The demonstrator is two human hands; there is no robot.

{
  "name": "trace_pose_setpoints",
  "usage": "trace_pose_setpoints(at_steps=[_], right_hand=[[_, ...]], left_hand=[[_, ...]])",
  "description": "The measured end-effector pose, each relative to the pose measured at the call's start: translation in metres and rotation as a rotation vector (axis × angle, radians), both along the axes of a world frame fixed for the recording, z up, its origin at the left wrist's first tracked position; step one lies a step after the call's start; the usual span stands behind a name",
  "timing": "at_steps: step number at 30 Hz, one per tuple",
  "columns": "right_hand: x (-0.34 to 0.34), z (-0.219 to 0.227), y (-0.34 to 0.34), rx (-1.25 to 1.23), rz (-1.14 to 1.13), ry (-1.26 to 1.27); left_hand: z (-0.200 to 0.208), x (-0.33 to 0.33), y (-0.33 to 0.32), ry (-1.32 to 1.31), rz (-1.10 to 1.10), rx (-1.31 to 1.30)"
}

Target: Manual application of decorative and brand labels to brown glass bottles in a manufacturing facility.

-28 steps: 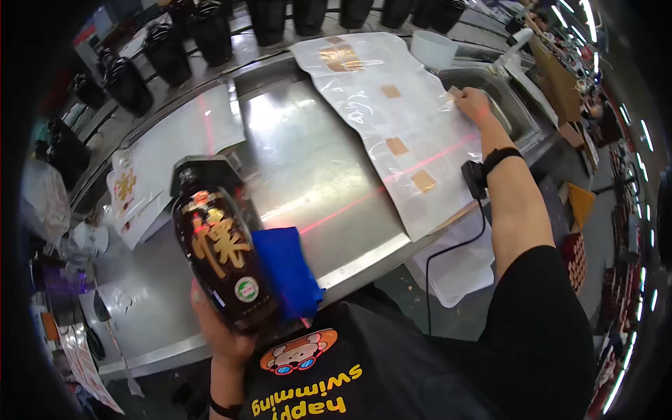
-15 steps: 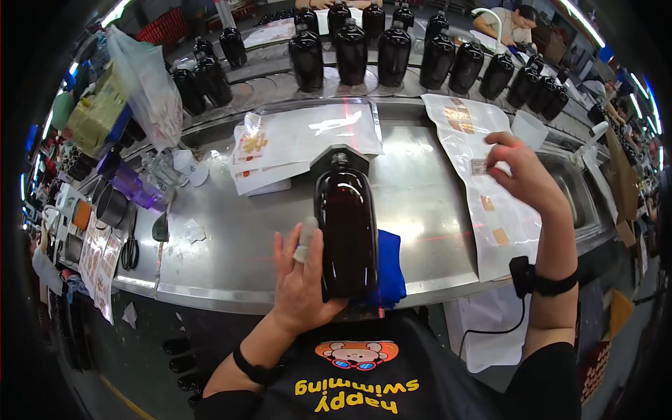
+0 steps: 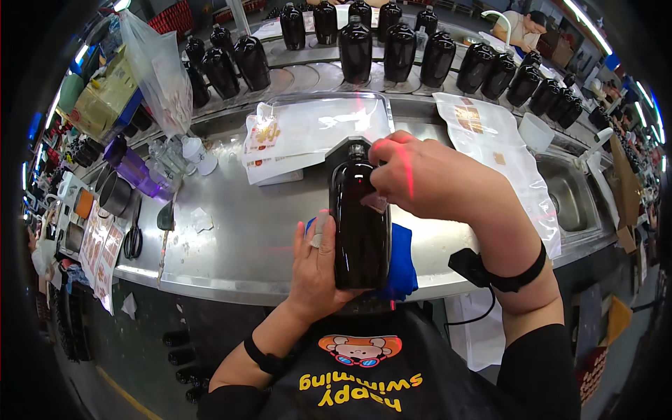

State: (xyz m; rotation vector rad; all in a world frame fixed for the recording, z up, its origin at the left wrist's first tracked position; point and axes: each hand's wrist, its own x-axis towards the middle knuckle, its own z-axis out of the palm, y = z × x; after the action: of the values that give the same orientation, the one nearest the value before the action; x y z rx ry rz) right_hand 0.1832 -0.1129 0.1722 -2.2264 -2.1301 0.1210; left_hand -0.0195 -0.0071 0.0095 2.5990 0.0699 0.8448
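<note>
A dark glossy bottle (image 3: pixel 360 245) lies in front of me with its neck pointing away, its neck end at a grey angular holder (image 3: pixel 339 150). My left hand (image 3: pixel 315 273) is closed against the bottle's left side; one finger is wrapped in pale tape. Over the bottle's upper right side is my right hand (image 3: pixel 427 175), its fingers pinched together. A small, partly see-through label (image 3: pixel 375 202) shows below those fingers, against the bottle; its far edge is hidden. A bunched blue cloth (image 3: pixel 402 262) sits beside and partly under the bottle.
White label sheets (image 3: pixel 318 129) lie on a tray; another long sheet (image 3: pixel 490 143) is at right, beside a sink (image 3: pixel 570 199). Several dark bottles (image 3: pixel 355 52) stand on the conveyor behind. Scissors (image 3: pixel 133 238) and a purple jug (image 3: pixel 136 178) are at left. Someone sits at far right.
My right hand has moved left from the long label sheet to the bottle, bringing the small label. The bottles on the conveyor have shifted. My left hand stays at the bottle's side.
</note>
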Motion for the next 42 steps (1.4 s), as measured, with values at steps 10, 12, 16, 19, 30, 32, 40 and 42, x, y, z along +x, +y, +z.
trace_pose_setpoints(at_steps=[10,12,16,19,30,32,40,42], right_hand=[[0.014,-0.017,0.016,0.059,0.025,0.185],[0.017,-0.03,0.012,0.172,0.016,0.256],[0.013,-0.065,-0.008,0.505,-0.263,0.563],[-0.001,-0.096,-0.018,0.568,-0.357,0.707],[-0.009,-0.118,-0.009,0.674,-0.467,0.919],[-0.01,-0.12,-0.008,0.681,-0.458,0.926],[-0.011,-0.12,-0.007,0.656,-0.457,1.024],[-0.012,-0.117,-0.003,0.68,-0.495,0.982]], left_hand=[[0.025,0.049,0.031,0.049,-0.088,-0.997],[0.024,0.065,0.03,0.041,-0.077,-0.967],[0.023,0.067,0.025,-0.005,-0.143,-1.279],[0.03,0.063,0.019,-0.035,-0.208,-1.388],[0.033,0.066,0.023,-0.027,-0.265,-1.476],[0.032,0.067,0.024,-0.032,-0.281,-1.446],[0.037,0.066,0.025,-0.037,-0.307,-1.471],[0.04,0.069,0.024,-0.028,-0.305,-1.512]])
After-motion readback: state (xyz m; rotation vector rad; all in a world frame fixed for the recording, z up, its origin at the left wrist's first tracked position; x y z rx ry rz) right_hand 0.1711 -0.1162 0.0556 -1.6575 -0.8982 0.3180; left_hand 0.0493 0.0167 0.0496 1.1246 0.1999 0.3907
